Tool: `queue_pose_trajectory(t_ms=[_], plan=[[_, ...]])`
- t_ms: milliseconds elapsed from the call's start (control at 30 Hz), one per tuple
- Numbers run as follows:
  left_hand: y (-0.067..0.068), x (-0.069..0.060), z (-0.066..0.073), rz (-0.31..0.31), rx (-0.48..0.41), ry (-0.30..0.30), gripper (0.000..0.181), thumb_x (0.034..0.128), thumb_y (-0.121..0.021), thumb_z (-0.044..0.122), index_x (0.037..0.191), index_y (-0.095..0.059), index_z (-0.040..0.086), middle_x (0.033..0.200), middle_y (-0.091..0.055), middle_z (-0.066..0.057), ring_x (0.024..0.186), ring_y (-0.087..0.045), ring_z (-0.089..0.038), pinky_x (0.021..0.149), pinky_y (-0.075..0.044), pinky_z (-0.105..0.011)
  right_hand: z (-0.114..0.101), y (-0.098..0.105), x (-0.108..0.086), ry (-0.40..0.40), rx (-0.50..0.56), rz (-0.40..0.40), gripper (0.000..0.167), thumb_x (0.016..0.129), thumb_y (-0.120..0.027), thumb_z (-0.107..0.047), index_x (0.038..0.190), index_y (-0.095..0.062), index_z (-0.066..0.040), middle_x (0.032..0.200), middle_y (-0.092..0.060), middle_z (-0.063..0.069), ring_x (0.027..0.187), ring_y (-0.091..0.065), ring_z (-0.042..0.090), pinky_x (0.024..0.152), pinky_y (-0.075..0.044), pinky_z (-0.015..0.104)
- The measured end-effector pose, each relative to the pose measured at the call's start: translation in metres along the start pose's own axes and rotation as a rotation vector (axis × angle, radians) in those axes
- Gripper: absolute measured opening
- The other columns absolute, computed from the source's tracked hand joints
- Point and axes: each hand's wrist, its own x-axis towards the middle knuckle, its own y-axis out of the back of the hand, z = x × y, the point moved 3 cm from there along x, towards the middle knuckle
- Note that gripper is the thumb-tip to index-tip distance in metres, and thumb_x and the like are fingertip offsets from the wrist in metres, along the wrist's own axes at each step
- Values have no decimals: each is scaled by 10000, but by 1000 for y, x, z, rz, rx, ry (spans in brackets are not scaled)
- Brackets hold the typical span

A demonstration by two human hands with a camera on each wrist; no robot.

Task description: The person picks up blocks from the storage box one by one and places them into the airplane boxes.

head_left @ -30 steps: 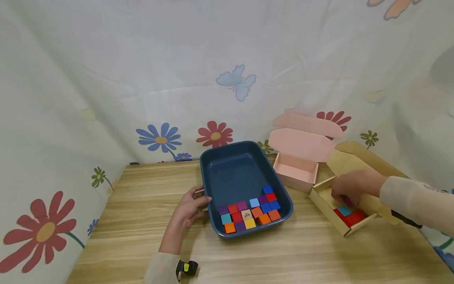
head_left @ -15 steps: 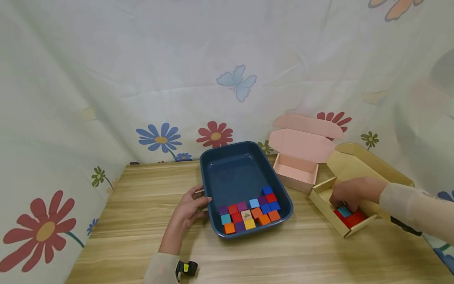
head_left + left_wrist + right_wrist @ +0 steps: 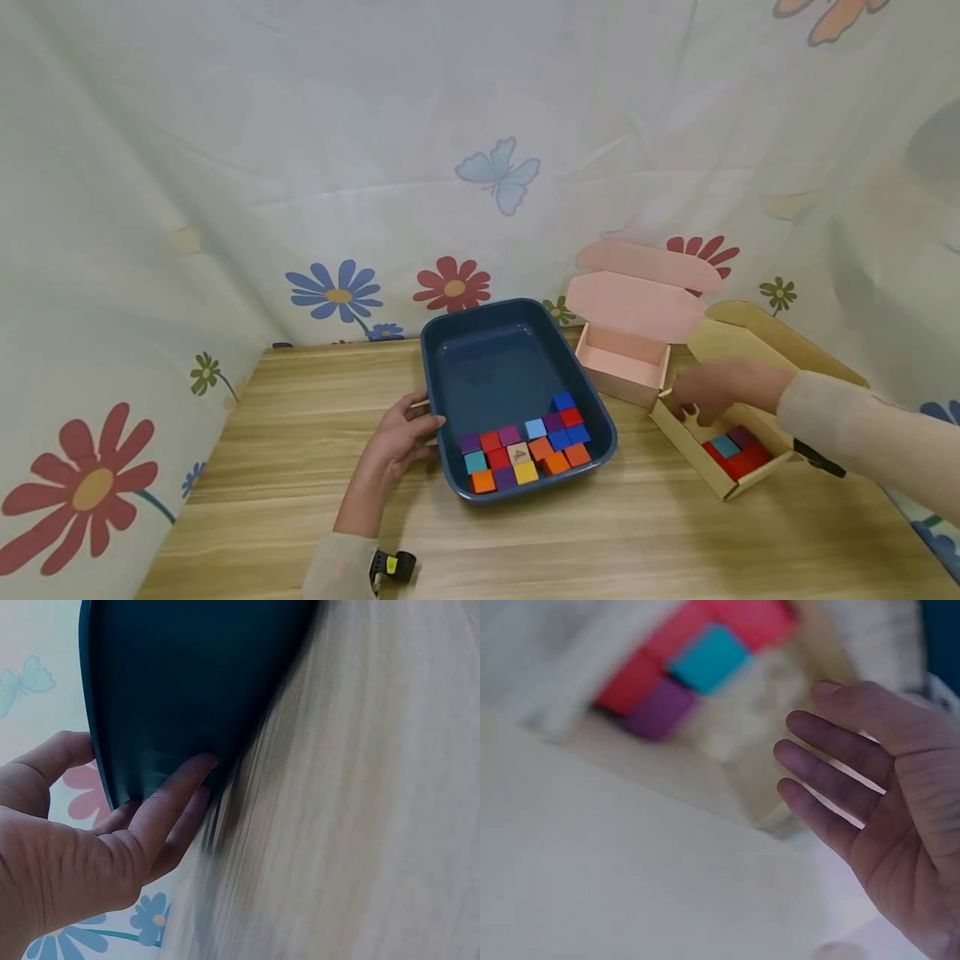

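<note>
The dark blue tray (image 3: 491, 367) holds coloured cubes along its near side, among them a yellow cube (image 3: 526, 472) and a wooden one (image 3: 518, 453) marked 4. My left hand (image 3: 393, 440) holds the tray's left rim; in the left wrist view its thumb is over the rim and fingers (image 3: 169, 802) lie against the outer wall. Over the far left part of the yellow box (image 3: 693, 444) is my right hand (image 3: 723, 390), empty, its fingers apart in the right wrist view. Red cubes, a teal cube (image 3: 709, 658) and a purple cube (image 3: 660, 709) sit in that box.
A pink box (image 3: 622, 358) stands with its lid up between the tray and the yellow box. The yellow box's raised lid (image 3: 780, 342) leans back on the right. Behind the wooden table (image 3: 337, 392) hangs a flowered cloth (image 3: 360, 125).
My right hand has risen from the cubes in the yellow box and moved left. The purple cube beside the teal one is now uncovered. My left hand has stayed at the rim.
</note>
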Motion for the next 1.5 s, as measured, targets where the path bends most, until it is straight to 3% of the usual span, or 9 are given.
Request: queue_pose_trajectory(t_ms=[133,233,367,500,600,833,1067,1500], plan=[[0,0,0,-8,0,-4,703,917,-675,-17,1531,-334,22,1493,-422,-252,1075,-613,-309,809,-576,-476,-6,33,15,14,-50,94,47,838,-770,-103,851,-733,-129,758,-663,-48,645,-563,98,617,-512,274],[0,0,-1,-6,-5,-4,709,914,-679,-16,1532,-334,26,1495,-421,-250,1079,-614,-310,813,-575,-480,-17,58,27,11,-81,119,14,873,-722,-118,872,-733,-127,748,-667,-57,624,-554,100,622,-515,279],[0,0,-1,-6,1,1,709,918,-676,-12,1534,-329,28,1499,-415,-251,1091,-607,-311,822,-572,-487,-35,86,47,93,-136,172,45,909,-692,-124,925,-733,-114,761,-677,-38,635,-553,110,650,-511,279],[0,-1,0,-5,5,3,699,925,-666,-14,1536,-330,30,1500,-411,-255,1104,-598,-317,830,-570,-493,-55,102,74,138,-144,219,104,933,-707,-166,1015,-711,-103,883,-702,-1,764,-629,151,740,-548,294],[0,-2,-1,-1,-2,3,705,917,-674,-13,1534,-336,28,1498,-409,-262,1107,-597,-327,831,-571,-497,-72,111,97,138,-91,200,212,955,-703,-205,1128,-682,-83,1036,-698,45,916,-672,187,823,-567,312],[1,-1,-2,11,-11,0,697,914,-674,-23,1527,-349,35,1485,-428,-245,1079,-604,-317,803,-574,-484,-109,115,156,184,-43,173,334,979,-691,-263,1264,-667,-91,1198,-689,57,1067,-668,173,893,-552,270],[0,-2,-1,-5,-6,0,683,927,-663,-19,1528,-343,23,1484,-422,-261,1082,-615,-326,799,-576,-475,-131,95,202,248,30,80,467,1001,-645,-381,1402,-594,-148,1322,-655,-1,1152,-621,111,999,-504,287],[1,3,-3,-18,-14,8,687,924,-665,-17,1528,-344,44,1493,-422,-231,1127,-589,-324,824,-567,-485,-142,86,230,290,62,83,457,985,-664,-408,1358,-631,-146,1136,-700,-44,915,-608,76,899,-514,207]])
